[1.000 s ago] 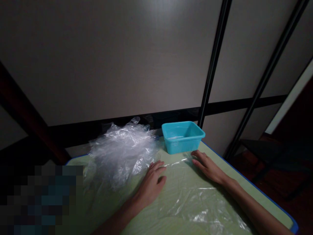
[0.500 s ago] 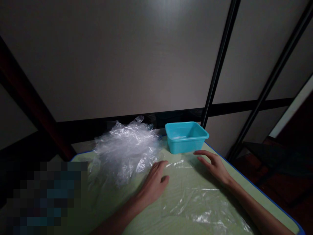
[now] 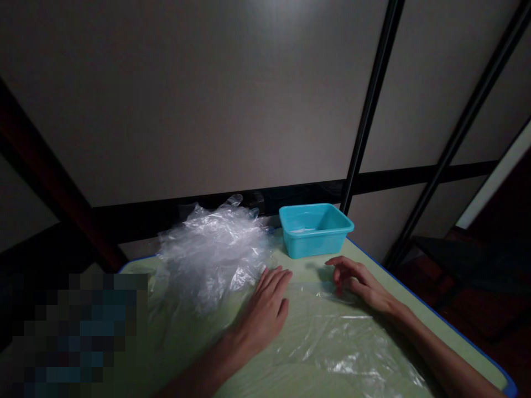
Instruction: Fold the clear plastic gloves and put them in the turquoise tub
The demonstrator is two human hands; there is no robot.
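A clear, thin plastic bag (image 3: pixel 344 345) lies spread over the pale green table top, creased and shiny towards the front right. My left hand (image 3: pixel 269 304) rests with its fingers stretched out at the bag's left far side, beside a heap of crumpled clear plastic (image 3: pixel 215 249). Near the far right edge of the spread plastic is my right hand (image 3: pixel 360 284), its fingers loosely bent and apart. Some right fingertips come down to the plastic; I cannot make out any grip on it.
A turquoise plastic basin (image 3: pixel 317 243) stands at the table's far right corner, just beyond my right hand. The table (image 3: pixel 456 342) has a blue edge. Large sliding panels (image 3: pixel 228 110) rise behind it. A dark seat (image 3: pixel 468 265) is off to the right.
The far edge of the spread plastic has dropped flatter and nearer me. My left fingers have straightened out; my right fingers have curled downward to the plastic. The heap and basin stay put.
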